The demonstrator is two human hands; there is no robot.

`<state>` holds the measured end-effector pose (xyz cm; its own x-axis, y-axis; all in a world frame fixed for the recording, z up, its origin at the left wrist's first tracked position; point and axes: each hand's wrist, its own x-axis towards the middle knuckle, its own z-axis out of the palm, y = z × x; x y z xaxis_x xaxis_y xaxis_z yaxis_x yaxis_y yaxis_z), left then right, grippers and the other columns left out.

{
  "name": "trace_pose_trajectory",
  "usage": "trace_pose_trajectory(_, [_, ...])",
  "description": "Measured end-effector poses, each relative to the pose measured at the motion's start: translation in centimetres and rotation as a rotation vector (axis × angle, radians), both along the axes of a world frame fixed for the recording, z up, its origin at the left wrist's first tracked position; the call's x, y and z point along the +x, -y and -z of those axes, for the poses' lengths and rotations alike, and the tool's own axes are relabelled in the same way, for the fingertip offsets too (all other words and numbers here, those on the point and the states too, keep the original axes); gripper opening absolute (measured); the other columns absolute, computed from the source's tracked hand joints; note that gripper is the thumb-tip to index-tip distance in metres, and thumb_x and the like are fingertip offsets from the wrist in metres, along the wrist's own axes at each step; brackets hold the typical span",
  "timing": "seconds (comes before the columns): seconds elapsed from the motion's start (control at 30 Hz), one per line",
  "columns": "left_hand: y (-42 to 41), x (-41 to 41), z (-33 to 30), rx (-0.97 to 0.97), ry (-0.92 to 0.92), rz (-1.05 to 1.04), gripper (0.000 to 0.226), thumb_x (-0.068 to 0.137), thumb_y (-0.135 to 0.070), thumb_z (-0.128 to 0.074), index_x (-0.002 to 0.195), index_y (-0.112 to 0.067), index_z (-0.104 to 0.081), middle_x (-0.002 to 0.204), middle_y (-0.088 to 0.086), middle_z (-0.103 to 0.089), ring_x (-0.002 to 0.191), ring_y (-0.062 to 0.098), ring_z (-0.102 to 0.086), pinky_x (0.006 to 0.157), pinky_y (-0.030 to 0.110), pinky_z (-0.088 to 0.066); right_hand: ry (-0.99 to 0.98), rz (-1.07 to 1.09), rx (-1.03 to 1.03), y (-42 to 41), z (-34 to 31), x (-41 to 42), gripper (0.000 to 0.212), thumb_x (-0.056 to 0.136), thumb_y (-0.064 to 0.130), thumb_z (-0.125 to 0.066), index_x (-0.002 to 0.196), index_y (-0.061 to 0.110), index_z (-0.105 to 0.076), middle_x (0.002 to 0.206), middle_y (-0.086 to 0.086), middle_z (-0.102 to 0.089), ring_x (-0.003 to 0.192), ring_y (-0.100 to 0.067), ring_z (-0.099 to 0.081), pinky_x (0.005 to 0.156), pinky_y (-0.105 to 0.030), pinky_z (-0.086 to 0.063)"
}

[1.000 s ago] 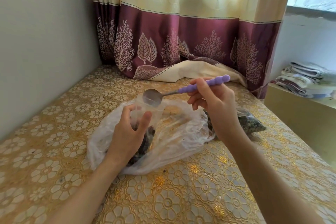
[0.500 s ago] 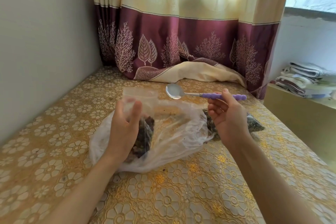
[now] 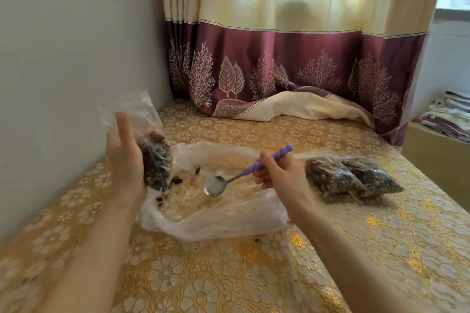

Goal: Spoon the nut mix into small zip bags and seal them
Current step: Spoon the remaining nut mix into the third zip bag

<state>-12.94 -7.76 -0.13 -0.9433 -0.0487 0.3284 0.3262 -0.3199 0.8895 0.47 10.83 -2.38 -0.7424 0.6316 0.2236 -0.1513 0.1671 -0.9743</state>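
I see the left hand (image 3: 127,152) holding a zip bag (image 3: 148,145) up above the bench (image 3: 229,274), near the wall (image 3: 63,58). Palm cups the bag's lower half, fingers stretched up along its side. Bag stands roughly upright, long axis vertical with a slight tilt, mouth pointing up and a bit left. Dark nut mix (image 3: 157,162) fills its lower part; the top is clear and empty. The mouth is blurred, so I can't tell if the zip is open or sealed.

Right hand (image 3: 277,173) is curled around the purple handle of a spoon (image 3: 244,173). Spoon's long axis runs diagonally: handle end up and right, bowl down and left, over the big bag (image 3: 216,218). Bowl looks empty and shiny.

The big bag lies flat and crumpled on the bench between the hands, with a few loose bits and crumbs inside near the zip bag's bottom corner. I can't make out whether that corner touches the big bag.

Two filled bags (image 3: 356,180) lie right of the right hand on the bench, overlapping, long axes running left to right; their seals are hard to read through glare.

Both forearms are motion-blurred at the frame bottom. A curtain (image 3: 292,58) hangs behind, its hem piled on the bench. Folded cloth (image 3: 447,119) at the right edge is cut off.
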Motion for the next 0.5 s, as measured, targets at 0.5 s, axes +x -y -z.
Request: trace_pose_trajectory(0.5, [1.1,-1.8,0.8,0.040,0.023,-0.029,0.045,0.081,-0.070,-0.041,0.086,-0.026,-0.051,0.095,0.012,-0.054,0.091,0.033,-0.060,0.093,0.048,-0.047,-0.023,0.081,0.222,5.1,0.8,-6.5,0.035,0.097,0.023,-0.048,0.068,0.009,-0.064,0.060,0.006,-0.069,0.049,-0.005,-0.057,0.051,-0.028,-0.050])
